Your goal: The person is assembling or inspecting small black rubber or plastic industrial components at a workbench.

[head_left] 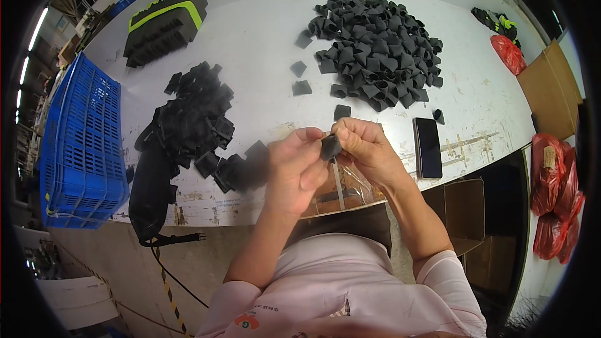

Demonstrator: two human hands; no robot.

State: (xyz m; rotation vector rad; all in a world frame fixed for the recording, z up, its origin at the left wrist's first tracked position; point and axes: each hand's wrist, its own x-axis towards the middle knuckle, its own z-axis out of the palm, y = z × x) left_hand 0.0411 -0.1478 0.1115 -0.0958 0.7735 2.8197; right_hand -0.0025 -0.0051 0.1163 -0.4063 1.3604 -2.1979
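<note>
Close to the table's front edge, my left hand and my right hand meet over a small black fabric piece. The right thumb and fingers pinch its upper edge. Curled left fingers grip its left side, slightly blurred. A single black piece lies just beyond my hands. Farther off spreads a large heap of black folded loops, with a few strays at its left. Left of my hands is a looser pile of flat black pieces, some reaching toward my left wrist.
A blue plastic crate stands at the left edge. Behind it sits a black stack with a lime band. A black pouch with a strap overhangs the front edge. At right are a phone, cardboard and red bags.
</note>
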